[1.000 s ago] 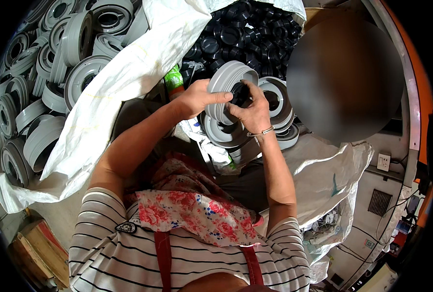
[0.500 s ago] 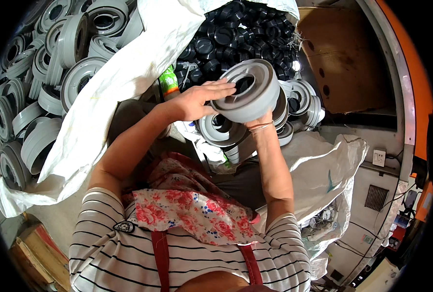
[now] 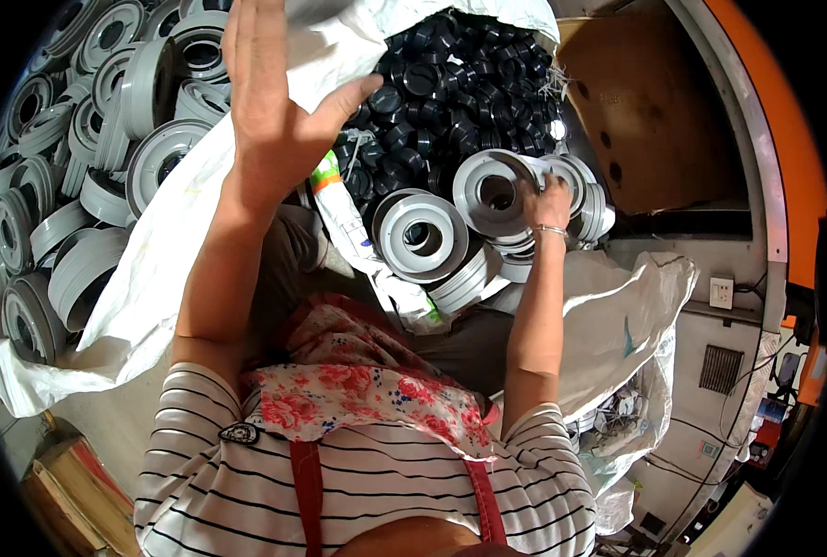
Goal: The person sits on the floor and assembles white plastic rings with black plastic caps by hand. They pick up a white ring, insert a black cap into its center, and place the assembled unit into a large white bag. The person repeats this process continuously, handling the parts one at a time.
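Note:
My left hand (image 3: 269, 116) is raised at the upper left, fingers stretched and thumb spread, with nothing in its palm. Just beyond its fingers, a blurred grey shape (image 3: 320, 9) is cut off by the top edge. On the right, my right hand (image 3: 550, 200) has its fingers bent over the rim of a grey plastic ring (image 3: 474, 209); the fingertips are partly hidden. Left of that ring lies another grey ring (image 3: 392, 237) with a smaller hub inside. More grey rings (image 3: 597, 218) are stacked beside my right hand.
A white sack (image 3: 186, 237) full of grey rings (image 3: 149, 88) spreads over the left. Small black caps (image 3: 423, 79) are heaped beyond the stacked rings. A cardboard sheet (image 3: 655, 121) stands at the far right; another pale sack (image 3: 618, 306) lies nearer, by a wall socket (image 3: 721, 293).
The grey ring held up between both hands is no longer there. My left hand has swung up and left; my right hand has gone down and right to the stacked rings.

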Motion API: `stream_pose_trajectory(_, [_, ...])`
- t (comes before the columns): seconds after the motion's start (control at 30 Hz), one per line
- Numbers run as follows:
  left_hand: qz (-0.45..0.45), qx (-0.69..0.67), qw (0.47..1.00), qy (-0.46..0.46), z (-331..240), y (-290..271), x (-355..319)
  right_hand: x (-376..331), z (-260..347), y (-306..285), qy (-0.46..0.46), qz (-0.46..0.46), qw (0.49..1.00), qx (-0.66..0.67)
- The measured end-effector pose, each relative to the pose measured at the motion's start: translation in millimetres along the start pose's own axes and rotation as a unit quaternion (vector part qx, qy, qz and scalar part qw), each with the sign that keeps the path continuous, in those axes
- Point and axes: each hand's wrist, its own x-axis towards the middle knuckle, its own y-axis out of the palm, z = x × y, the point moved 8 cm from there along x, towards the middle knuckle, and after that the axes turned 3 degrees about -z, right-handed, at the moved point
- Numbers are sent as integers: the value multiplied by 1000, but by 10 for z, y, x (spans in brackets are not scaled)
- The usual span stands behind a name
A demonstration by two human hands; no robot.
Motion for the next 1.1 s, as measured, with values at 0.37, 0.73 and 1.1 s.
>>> stream_pose_trajectory(0.37, [245,-542,431,-678,265,1128,-2034,252,801,97,65,206,914,343])
stream_pose_trajectory(0.73, [138,-425,556,-701,725,1110,-2141,473,1240,1627,-10,352,934,58])
stream_pose_trajectory(1.1, [148,-563,407,-704,424,1207,-2166,149,1653,-18,81,237,783,569])
